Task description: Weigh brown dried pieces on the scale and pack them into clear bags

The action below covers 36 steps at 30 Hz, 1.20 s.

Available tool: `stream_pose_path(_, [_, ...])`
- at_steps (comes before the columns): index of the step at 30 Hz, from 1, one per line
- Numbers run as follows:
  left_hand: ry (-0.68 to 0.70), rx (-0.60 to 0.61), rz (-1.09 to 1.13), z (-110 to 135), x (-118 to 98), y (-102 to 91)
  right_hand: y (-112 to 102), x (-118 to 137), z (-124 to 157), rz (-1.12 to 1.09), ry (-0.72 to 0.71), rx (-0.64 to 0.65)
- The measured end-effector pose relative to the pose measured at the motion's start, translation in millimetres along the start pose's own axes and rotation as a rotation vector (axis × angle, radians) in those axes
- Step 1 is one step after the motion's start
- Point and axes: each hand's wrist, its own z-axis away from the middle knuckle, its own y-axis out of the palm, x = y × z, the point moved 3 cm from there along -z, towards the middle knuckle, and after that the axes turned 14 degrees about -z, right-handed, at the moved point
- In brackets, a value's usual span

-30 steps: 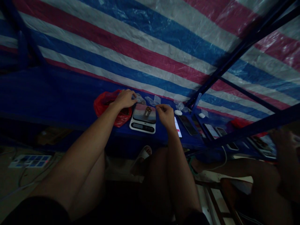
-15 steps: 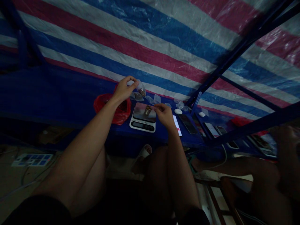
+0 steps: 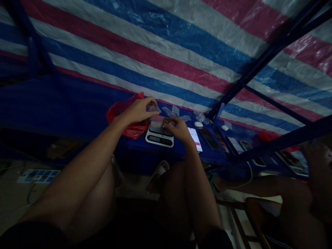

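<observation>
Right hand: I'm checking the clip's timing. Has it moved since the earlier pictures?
Yes, leftward: the right hand now sits closer to the white digital kitchen scale, reaching over its platform.

A clear plastic bag (image 3: 153, 108) hangs just over a white digital scale (image 3: 159, 139) holding a brownish lump (image 3: 166, 121).

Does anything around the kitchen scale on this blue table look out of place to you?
Only minor untidiness: small clear plastic bags lie crumpled beyond the digital scale, and a red plastic bag sits bunched beside it. Nothing clearly looks spilled or damaged.
</observation>
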Motion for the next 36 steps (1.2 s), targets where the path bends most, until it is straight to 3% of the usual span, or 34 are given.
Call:
stream_pose_path(3, [0.078, 0.104, -0.023, 6.9, 0.2, 7.2, 0.0, 1.9, 0.5, 0.001, -0.004, -0.007])
stream_pose_path(9, [0.129, 0.183, -0.024, 8.4, 5.4, 18.7, 2.2, 7.2, 0.5, -0.088, -0.041, -0.031])
stream_pose_path(19, [0.112, 0.174, -0.116, 7.7, -6.4, 27.2, 0.2, 18.7, 2.5, -0.123, -0.127, -0.105])
stream_pose_path(36, [0.129, 0.192, -0.242, 8.0, -16.8, 27.7, 5.8, 16.5, -0.7, 0.001, -0.184, -0.04])
